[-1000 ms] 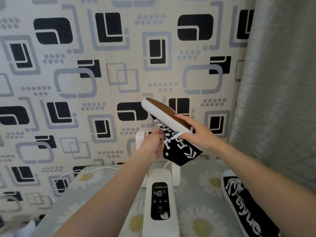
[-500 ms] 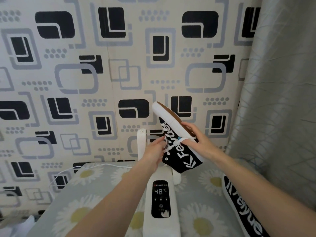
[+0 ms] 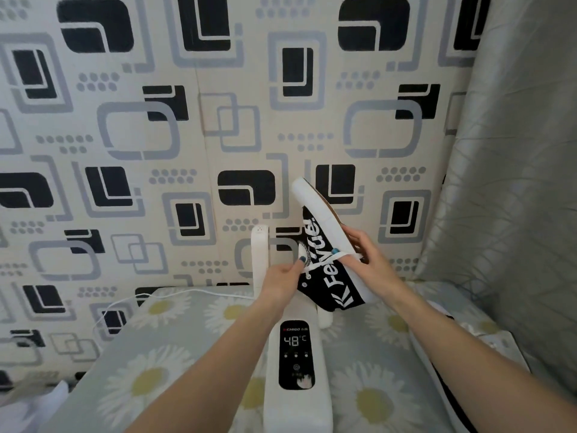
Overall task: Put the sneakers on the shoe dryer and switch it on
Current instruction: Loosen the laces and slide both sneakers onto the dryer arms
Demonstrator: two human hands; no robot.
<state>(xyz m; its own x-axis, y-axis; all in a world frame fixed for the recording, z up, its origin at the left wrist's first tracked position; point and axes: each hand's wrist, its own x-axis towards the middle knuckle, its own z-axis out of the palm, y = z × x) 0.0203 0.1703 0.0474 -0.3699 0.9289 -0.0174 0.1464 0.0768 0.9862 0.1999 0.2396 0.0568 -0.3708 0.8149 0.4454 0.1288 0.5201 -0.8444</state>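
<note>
— Two hands on one sneaker, seen from the head camera. Right hand wrapped round the white sole and heel, left hand pinching the tongue and lace at the opening. Held upside down, toe tilted up and far, opening aimed down.

— And the shoe dryer?

— Standing near, in the middle of the daisy-print table. Left post bare and upright, just left of the held sneaker. Right post mostly hidden behind the shoe; cannot tell whether its tip is inside the opening yet. Display lit, reading 48 °C. White cord trailing off to the left.

— Second sneaker?

— Lying at the right edge of the table, largely covered by the right forearm. Not yet on a post.

— Risks from here?

— Probably three. Tongue folding inward and blocking the post if the left pinch lets go early. Lace snagging on the post tip, hanging the shoe crooked. Pushing down off-axis, tipping the light dryer or sliding it on the cloth. Also, a forearm brushing the touch panel, changing a setting unnoticed.

— Stage of the task?

— Seemingly early: first sneaker being fitted, other one waiting.
</note>
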